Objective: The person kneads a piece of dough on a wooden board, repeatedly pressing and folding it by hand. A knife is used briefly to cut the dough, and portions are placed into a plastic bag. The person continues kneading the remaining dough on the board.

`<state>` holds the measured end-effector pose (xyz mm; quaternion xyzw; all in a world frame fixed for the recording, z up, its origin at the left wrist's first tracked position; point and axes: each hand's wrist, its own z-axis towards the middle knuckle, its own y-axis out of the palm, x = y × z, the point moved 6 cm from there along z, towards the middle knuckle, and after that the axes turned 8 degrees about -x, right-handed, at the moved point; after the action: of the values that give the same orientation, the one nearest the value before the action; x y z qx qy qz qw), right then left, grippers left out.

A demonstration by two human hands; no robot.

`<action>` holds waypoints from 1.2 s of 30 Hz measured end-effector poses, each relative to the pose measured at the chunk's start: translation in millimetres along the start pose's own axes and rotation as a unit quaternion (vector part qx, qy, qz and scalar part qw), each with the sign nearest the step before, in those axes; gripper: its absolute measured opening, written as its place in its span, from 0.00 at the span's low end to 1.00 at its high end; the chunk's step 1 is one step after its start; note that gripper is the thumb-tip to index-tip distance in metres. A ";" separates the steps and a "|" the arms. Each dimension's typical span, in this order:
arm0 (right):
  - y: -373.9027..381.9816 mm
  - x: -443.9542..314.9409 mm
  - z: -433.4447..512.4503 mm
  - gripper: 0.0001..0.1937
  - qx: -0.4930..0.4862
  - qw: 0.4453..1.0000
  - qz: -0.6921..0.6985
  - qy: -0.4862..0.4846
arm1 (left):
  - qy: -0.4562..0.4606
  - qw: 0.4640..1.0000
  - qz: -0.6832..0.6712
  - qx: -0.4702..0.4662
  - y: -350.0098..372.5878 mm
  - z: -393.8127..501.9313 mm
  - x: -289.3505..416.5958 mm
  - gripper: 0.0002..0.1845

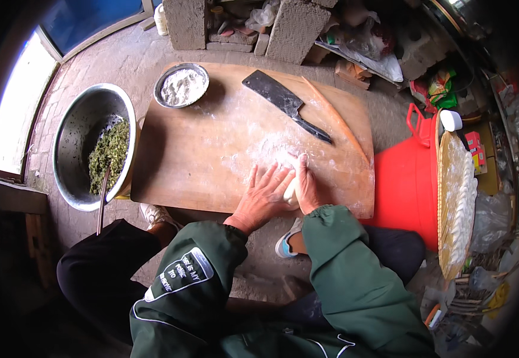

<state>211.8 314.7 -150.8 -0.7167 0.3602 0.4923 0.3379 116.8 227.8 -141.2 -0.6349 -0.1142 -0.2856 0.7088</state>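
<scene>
On a floured wooden board (188,152), a pale lump of dough (291,192) lies between my two hands. My left hand (264,192) is laid flat with its fingers spread, its thumb side against the dough. Pressed to the dough's other side is my right hand (306,188), its thumb pointing away from me; its other fingers are mostly hidden. Loose flour (272,147) is scattered just beyond my fingertips. Farther off on the board rest a dark cleaver (270,91) and a thin wooden rolling pin (335,114). A metal bowl (157,93) of white flour (183,86) stands at the far left corner.
Left of the board, a large metal basin (69,147) holds chopped green filling (109,154) and a utensil handle (102,206). To the right, a round woven tray (447,165) carrying a row of dumplings (463,210) sits above a red plastic container (407,188). Concrete blocks (297,31) stand behind.
</scene>
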 end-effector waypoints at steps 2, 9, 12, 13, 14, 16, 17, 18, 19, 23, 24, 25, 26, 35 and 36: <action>0.3 -11.6 -15.0 0.25 0.016 0.970 -0.225 -0.091 | 0.027 0.998 0.020 -0.048 4.5 -2.8 0.1 0.46; 11.8 -10.1 -4.3 0.25 0.082 0.851 -0.482 -0.192 | -0.025 0.997 0.060 -0.046 -0.9 -12.0 -14.8 0.48; 11.6 -11.6 8.8 0.27 0.088 0.852 -0.496 -0.139 | -0.044 0.998 0.041 -0.033 1.1 -5.3 -14.2 0.46; 10.8 -16.5 6.5 0.27 0.085 0.878 -0.444 -0.159 | -0.043 0.998 0.044 -0.027 1.7 -2.8 -12.9 0.44; 8.6 -19.3 4.7 0.27 0.071 0.903 -0.395 -0.152 | -0.039 0.998 0.037 -0.038 4.3 -1.1 -10.7 0.43; 3.7 -16.9 -1.7 0.28 0.008 0.973 -0.211 -0.095 | -0.040 0.998 0.008 -0.039 7.1 -0.5 -6.4 0.39; 0.2 -6.7 -6.2 0.26 -0.016 0.996 -0.086 -0.004 | -0.019 0.998 0.000 -0.053 9.9 -1.6 -1.6 0.37; -0.2 -14.0 -15.6 0.24 -0.005 0.979 -0.200 -0.048 | 0.001 0.999 0.002 -0.048 10.3 -1.5 2.7 0.35; 1.5 -22.9 -25.2 0.23 0.010 0.941 -0.318 -0.118 | 0.022 0.999 0.005 -0.042 10.2 -1.7 6.2 0.34; 9.5 -24.7 -26.8 0.21 0.059 0.867 -0.436 -0.235 | 0.012 0.997 0.002 -0.081 7.0 -9.3 -1.5 0.34; 10.5 -20.5 -21.6 0.21 0.066 0.857 -0.457 -0.228 | -0.004 0.999 0.023 -0.022 -2.2 -11.0 -4.1 0.38; 9.3 -18.5 -14.7 0.22 0.083 0.845 -0.477 -0.228 | -0.033 0.998 0.048 0.001 -7.5 -12.3 -9.3 0.45; 10.4 -14.6 -7.6 0.22 0.088 0.840 -0.492 -0.212 | -0.048 0.997 0.056 -0.029 -3.7 -10.7 -9.5 0.45; 2.3 -6.1 -7.9 0.28 -0.047 0.997 -0.044 -0.029 | -0.041 0.997 0.034 -0.046 17.6 -1.6 3.3 0.40; 1.3 -10.5 -15.8 0.27 0.005 0.989 -0.132 -0.059 | -0.018 0.995 0.084 -0.055 20.1 -2.4 7.6 0.39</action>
<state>215.4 302.7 -136.5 -0.7262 0.2442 0.4827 0.4242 133.6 224.1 -154.5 -0.6850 -0.0573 -0.2200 0.6921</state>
